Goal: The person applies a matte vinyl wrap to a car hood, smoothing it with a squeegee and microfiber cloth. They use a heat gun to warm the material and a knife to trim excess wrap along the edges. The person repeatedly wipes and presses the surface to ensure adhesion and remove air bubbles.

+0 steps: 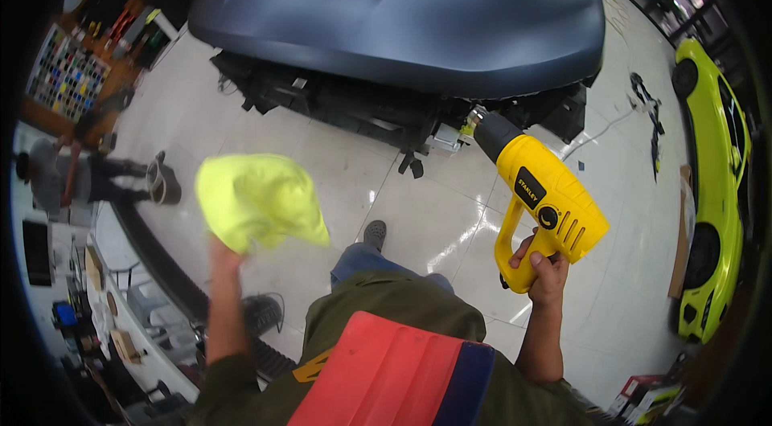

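Observation:
My left hand (227,253) grips a lime-yellow cloth (257,193) held up at the left, most of the fingers hidden by it. My right hand (543,269) is wrapped round the handle of a yellow and black heat gun (555,201), its metal nozzle pointing up-left toward the car's front. A matte dark blue-grey hood panel (402,12) lies above a black, exposed front structure (338,104) with cables. A red squeegee with a navy edge (378,378) is at the lower middle against my olive top.
A green car (716,273) stands at right beside a cardboard strip and a black cable piece (651,112). Another person (56,169) is at left, near a swatch board (68,72), a cluttered white counter and a dark ribbed strip. Glossy floor tiles (434,209) lie underfoot.

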A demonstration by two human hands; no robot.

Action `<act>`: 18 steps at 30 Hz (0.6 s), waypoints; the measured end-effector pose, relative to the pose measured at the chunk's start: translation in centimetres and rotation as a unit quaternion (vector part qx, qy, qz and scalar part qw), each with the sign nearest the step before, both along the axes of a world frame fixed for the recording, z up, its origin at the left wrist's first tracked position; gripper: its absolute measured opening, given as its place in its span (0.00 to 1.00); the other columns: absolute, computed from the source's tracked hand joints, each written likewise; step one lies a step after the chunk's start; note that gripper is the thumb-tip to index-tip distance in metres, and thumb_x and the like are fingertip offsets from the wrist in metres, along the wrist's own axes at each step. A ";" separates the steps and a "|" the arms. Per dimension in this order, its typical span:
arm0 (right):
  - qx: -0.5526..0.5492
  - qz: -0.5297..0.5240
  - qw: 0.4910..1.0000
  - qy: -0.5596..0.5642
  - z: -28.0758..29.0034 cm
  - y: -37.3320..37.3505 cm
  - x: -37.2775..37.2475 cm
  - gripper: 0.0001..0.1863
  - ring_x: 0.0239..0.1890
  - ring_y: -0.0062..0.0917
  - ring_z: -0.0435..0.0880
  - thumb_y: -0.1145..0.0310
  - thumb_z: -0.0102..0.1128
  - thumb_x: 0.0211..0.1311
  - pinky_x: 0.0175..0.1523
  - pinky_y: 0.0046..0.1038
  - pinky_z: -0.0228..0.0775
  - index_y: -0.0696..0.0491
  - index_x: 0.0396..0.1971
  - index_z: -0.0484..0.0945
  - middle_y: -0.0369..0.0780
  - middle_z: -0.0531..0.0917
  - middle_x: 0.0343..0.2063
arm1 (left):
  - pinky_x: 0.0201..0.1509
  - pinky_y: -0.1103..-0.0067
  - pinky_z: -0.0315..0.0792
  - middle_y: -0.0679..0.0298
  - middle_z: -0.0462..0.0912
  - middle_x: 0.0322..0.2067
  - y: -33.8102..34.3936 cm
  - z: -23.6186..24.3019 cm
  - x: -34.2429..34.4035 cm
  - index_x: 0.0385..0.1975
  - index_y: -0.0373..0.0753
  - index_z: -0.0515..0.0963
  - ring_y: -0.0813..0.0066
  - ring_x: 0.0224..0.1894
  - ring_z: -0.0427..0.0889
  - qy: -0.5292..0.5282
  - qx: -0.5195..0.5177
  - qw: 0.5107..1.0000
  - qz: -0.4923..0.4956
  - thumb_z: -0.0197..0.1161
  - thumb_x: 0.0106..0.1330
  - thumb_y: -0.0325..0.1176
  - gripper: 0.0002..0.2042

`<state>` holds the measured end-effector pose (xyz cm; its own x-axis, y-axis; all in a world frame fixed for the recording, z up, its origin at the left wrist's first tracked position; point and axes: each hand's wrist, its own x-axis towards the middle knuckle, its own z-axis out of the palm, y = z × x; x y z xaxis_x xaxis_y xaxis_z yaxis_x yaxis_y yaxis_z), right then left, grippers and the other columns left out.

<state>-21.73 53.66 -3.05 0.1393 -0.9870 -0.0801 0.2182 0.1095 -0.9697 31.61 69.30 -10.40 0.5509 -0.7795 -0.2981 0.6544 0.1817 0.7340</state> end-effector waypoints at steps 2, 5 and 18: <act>0.017 -0.026 0.999 0.007 -0.4 -0.1 -0.5 0.24 0.24 0.27 0.79 0.64 0.62 0.50 0.33 0.28 0.73 0.59 0.45 0.69 0.43 0.78 0.25 | 0.49 0.71 0.77 0.56 0.75 0.52 -2.2 -4.8 -1.6 0.58 0.36 0.66 0.65 0.48 0.79 0.023 0.024 0.995 -0.097 0.53 0.71 0.41 0.21; 0.044 -0.055 0.997 -0.020 -0.7 0.1 -2.0 0.25 0.22 0.29 0.78 0.61 0.61 0.52 0.32 0.30 0.75 0.59 0.47 0.66 0.43 0.77 0.24 | 0.48 0.74 0.78 0.61 0.76 0.50 -10.6 2.0 -1.6 0.58 0.38 0.67 0.70 0.49 0.79 -0.141 0.068 0.953 -0.259 0.53 0.71 0.42 0.21; 0.057 -0.177 0.902 -0.390 -8.5 -5.2 -7.8 0.22 0.18 0.28 0.74 0.46 0.41 0.70 0.28 0.34 0.73 0.52 0.45 0.67 0.41 0.73 0.21 | 0.60 0.66 0.65 0.53 0.78 0.48 -49.4 3.7 -20.5 0.48 0.36 0.75 0.56 0.55 0.73 -0.900 -0.093 0.368 -0.213 0.60 0.55 0.30 0.19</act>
